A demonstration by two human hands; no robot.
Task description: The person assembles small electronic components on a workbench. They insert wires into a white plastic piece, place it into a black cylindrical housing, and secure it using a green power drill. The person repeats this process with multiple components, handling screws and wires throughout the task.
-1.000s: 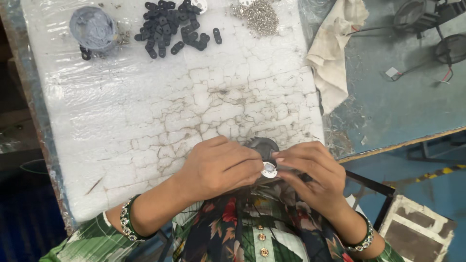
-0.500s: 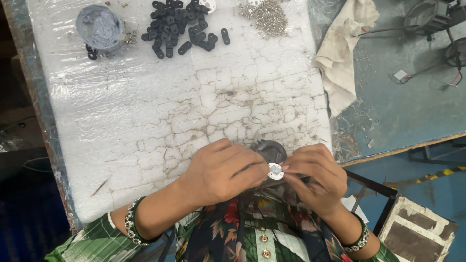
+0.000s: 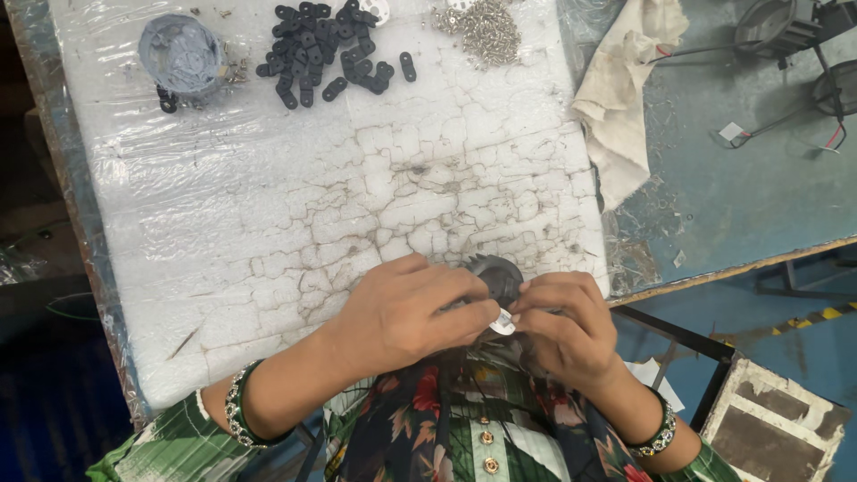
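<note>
My left hand and my right hand meet at the near edge of a cracked white foam board. Together they hold a small dark round part with a toothed rim, mostly hidden by my fingers. A small white piece shows between my fingertips, pressed against the dark part. Both hands have their fingers curled around these pieces.
At the board's far edge lie a heap of several small black link plates, a pile of small metal screws and a grey round cup. A dirty cloth drapes over the blue table on the right, with wires beyond.
My hands have stayed together on the dark part with only small finger shifts. The view has drifted slightly, so the board sits a little differently in frame.
</note>
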